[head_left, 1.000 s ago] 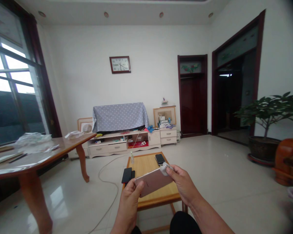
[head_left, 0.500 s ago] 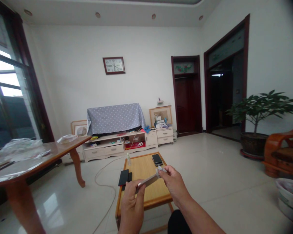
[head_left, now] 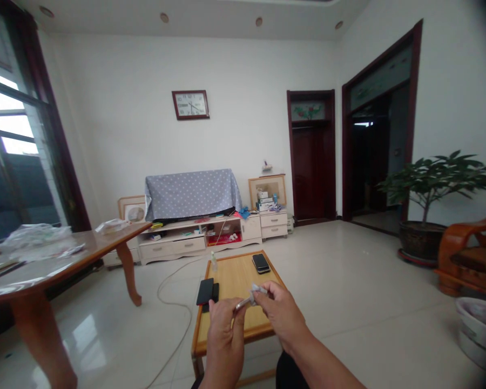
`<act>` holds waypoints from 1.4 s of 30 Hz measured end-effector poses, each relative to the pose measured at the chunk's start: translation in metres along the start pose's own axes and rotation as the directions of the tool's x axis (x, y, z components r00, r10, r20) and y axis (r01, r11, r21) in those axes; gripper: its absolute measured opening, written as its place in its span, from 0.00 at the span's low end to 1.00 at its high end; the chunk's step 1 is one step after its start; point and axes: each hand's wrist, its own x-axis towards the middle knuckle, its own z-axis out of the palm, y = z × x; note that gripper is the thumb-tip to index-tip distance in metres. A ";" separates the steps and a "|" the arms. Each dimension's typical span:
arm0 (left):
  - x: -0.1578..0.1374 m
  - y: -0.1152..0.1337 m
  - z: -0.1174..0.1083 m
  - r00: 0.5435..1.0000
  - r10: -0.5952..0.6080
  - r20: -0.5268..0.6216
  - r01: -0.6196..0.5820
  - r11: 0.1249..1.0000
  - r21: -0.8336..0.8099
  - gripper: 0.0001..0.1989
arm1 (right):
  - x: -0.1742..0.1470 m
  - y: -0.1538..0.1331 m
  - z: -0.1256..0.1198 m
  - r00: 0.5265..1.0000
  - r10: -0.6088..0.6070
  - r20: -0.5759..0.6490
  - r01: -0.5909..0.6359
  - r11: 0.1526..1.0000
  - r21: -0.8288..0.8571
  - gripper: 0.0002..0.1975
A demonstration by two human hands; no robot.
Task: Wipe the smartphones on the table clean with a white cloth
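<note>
Low and wooden, the worktop stands on pale floor tiles, two dark phones lying on it. Above its near edge, the left hand grips a pinkish phone seen edge-on, long axis running up to the right. The right hand pinches a small white cloth against its upper end.
</note>
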 end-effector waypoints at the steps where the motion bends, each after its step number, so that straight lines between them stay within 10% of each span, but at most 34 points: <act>1: 0.000 0.000 0.001 1.000 -0.001 0.004 0.001 1.000 0.002 0.09 | -0.003 -0.003 0.003 0.999 -0.014 0.033 0.014 1.000 -0.003 0.14; 42: 0.000 -0.003 -0.007 0.997 -0.031 -0.067 0.029 0.999 -0.036 0.09 | 0.008 0.005 -0.003 0.998 -0.043 -0.036 0.038 0.992 -0.122 0.13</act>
